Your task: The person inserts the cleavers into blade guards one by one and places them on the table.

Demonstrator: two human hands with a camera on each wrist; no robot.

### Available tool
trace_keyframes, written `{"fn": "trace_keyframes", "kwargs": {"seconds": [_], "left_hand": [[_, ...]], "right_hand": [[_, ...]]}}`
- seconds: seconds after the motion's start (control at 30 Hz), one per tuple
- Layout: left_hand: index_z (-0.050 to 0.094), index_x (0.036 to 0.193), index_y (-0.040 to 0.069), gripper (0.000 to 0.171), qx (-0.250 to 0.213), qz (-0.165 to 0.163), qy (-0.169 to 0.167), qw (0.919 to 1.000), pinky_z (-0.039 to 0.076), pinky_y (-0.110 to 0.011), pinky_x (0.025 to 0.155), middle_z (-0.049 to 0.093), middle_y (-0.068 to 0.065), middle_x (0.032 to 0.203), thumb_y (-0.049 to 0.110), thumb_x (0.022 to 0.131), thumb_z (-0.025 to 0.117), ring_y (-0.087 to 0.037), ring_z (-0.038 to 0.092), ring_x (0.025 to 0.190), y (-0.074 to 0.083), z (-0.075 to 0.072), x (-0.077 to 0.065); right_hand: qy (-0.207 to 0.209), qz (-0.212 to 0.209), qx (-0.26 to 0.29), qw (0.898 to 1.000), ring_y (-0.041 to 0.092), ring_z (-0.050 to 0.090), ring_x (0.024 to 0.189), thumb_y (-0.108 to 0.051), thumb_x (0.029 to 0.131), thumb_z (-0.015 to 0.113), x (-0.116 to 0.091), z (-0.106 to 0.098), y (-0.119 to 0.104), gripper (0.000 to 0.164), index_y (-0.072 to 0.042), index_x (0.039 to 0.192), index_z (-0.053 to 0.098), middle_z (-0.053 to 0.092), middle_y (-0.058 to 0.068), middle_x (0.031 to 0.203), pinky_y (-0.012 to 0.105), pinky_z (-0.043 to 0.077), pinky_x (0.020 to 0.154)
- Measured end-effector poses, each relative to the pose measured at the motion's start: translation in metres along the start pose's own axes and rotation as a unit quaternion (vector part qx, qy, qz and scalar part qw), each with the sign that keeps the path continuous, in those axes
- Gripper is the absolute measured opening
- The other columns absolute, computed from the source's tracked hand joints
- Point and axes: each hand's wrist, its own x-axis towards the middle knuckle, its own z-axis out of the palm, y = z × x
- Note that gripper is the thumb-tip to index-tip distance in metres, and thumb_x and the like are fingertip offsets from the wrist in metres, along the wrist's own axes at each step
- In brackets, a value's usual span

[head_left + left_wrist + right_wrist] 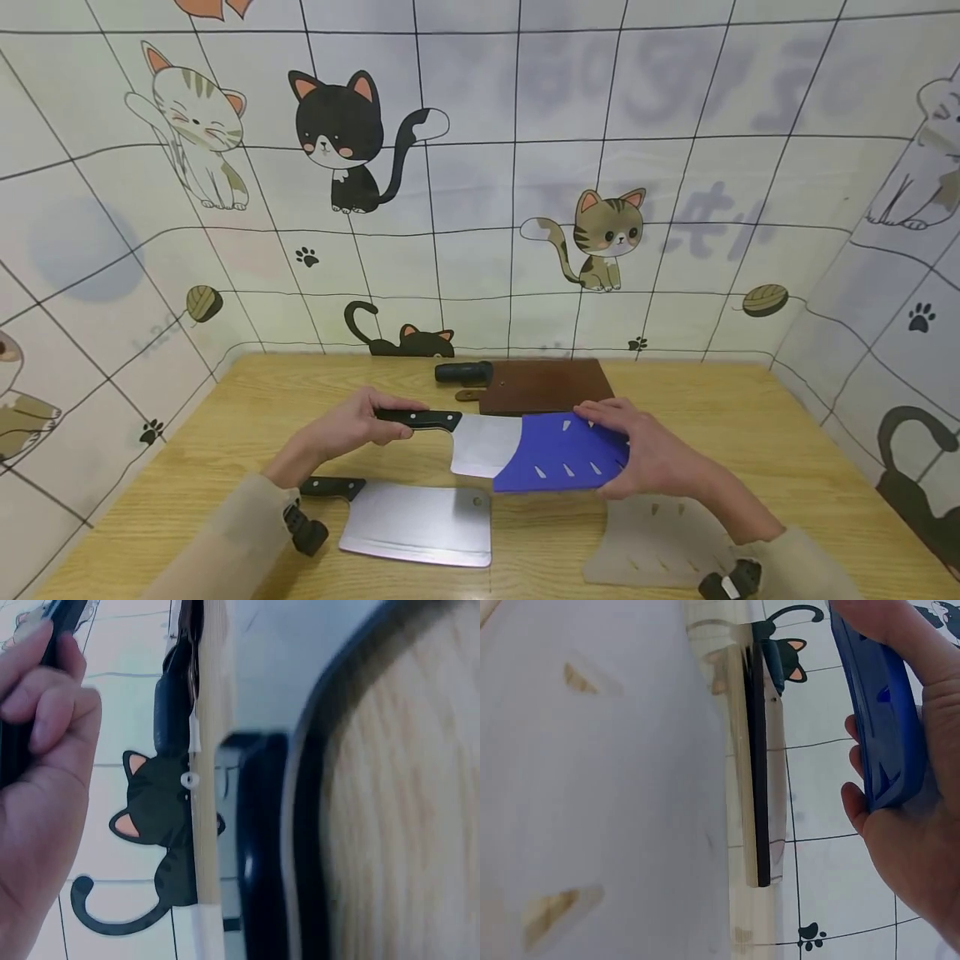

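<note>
My left hand (363,421) grips the black riveted handle of a cleaver (483,446), which points to the right. The front of its blade is hidden inside a blue blade cover (555,467) with small slots. My right hand (651,454) holds that cover at its far end, thumb below and fingers over the top. The right wrist view shows the blue cover (892,727) between thumb and fingers. A larger cleaver (420,521) with a black handle lies flat below my left hand. Below my right hand lies a pale translucent blade cover (660,546), also slotted.
Behind the hands, a brown board-like piece (547,385) lies near the table's back edge, with a black handle (459,372) and a small brown tab beside it. The wooden table (225,417) meets cat-printed sheeting (480,208) at the back and sides.
</note>
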Motion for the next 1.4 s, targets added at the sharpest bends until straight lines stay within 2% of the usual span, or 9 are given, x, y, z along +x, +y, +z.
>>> {"fn": "trace_keyframes", "kwargs": {"seconds": [0.1,0.23,0.57,0.7,1.0,1.1,1.23,1.33,1.4], "left_hand": [[0.070,0.132,0.004,0.040,0.006,-0.001,0.031,0.9995,0.029,-0.023,0.052,0.056,-0.002,0.078,0.013,0.093,0.075,-0.010,0.034,0.057,0.000,0.007,0.004],[0.070,0.131,0.002,0.039,0.006,0.009,0.049,0.9988,0.030,-0.023,0.052,0.060,-0.003,0.082,0.011,0.093,0.075,-0.009,0.035,0.057,-0.001,0.013,0.007],[0.071,0.128,0.001,0.038,-0.027,0.015,-0.008,0.9995,0.034,-0.022,0.054,0.069,-0.010,0.097,0.005,0.090,0.076,-0.010,0.039,0.058,-0.004,0.008,0.002],[0.071,0.129,0.003,0.040,-0.027,0.010,-0.011,0.9995,0.036,-0.022,0.056,0.070,-0.010,0.100,0.009,0.090,0.077,-0.010,0.040,0.060,0.002,0.008,0.002],[0.070,0.131,0.003,0.038,-0.012,0.014,0.046,0.9988,0.032,-0.022,0.052,0.061,-0.003,0.079,0.011,0.094,0.074,-0.010,0.036,0.057,0.005,0.018,0.008],[0.070,0.131,0.002,0.039,-0.012,0.021,0.055,0.9982,0.033,-0.022,0.052,0.060,-0.002,0.078,0.010,0.094,0.074,-0.009,0.038,0.057,0.005,0.022,0.010],[0.069,0.132,0.002,0.039,-0.034,0.022,0.035,0.9986,0.033,-0.022,0.052,0.063,-0.006,0.082,0.009,0.094,0.074,-0.009,0.037,0.056,0.005,0.023,0.010],[0.069,0.132,0.002,0.039,-0.047,0.020,0.010,0.9986,0.031,-0.022,0.052,0.060,-0.008,0.079,0.007,0.094,0.073,-0.009,0.032,0.054,0.007,0.020,0.009],[0.069,0.132,0.001,0.039,-0.050,0.023,-0.003,0.9985,0.031,-0.022,0.052,0.062,-0.010,0.084,0.005,0.094,0.073,-0.009,0.031,0.054,0.008,0.017,0.008]], "right_hand": [[0.020,0.004,-0.005,1.000,0.045,0.045,0.130,-0.035,0.063,0.097,0.002,0.001,-0.001,0.100,-0.009,0.149,0.054,0.048,0.016,0.148,0.059,0.044,0.095],[0.030,0.015,-0.012,0.999,0.044,0.045,0.130,-0.034,0.062,0.097,0.004,0.001,-0.003,0.101,-0.009,0.149,0.054,0.049,0.016,0.147,0.058,0.044,0.095],[-0.011,0.005,-0.021,1.000,0.044,0.046,0.131,-0.041,0.062,0.097,-0.001,-0.008,-0.011,0.101,-0.011,0.148,0.056,0.051,0.016,0.147,0.060,0.043,0.096],[-0.012,0.001,-0.021,1.000,0.047,0.046,0.130,-0.042,0.061,0.097,-0.002,-0.012,-0.012,0.101,-0.012,0.148,0.056,0.050,0.017,0.147,0.064,0.042,0.096],[0.031,0.004,-0.031,0.999,0.043,0.047,0.130,-0.034,0.061,0.097,0.003,-0.006,-0.009,0.098,-0.011,0.147,0.057,0.052,0.015,0.146,0.060,0.044,0.096],[0.043,0.014,-0.028,0.999,0.043,0.047,0.129,-0.034,0.060,0.096,0.004,-0.006,-0.009,0.099,-0.011,0.147,0.057,0.052,0.015,0.146,0.061,0.042,0.096],[0.039,0.016,-0.026,0.999,0.043,0.047,0.128,-0.035,0.061,0.097,0.004,-0.006,-0.007,0.098,-0.009,0.147,0.057,0.052,0.016,0.144,0.061,0.042,0.096],[0.021,0.015,-0.024,0.999,0.043,0.047,0.127,-0.037,0.064,0.096,0.002,-0.005,-0.005,0.097,-0.010,0.148,0.056,0.051,0.016,0.145,0.060,0.044,0.095],[0.006,0.009,-0.021,1.000,0.043,0.047,0.128,-0.038,0.065,0.096,0.002,-0.005,-0.005,0.097,-0.011,0.148,0.056,0.050,0.016,0.146,0.059,0.044,0.095]]}}
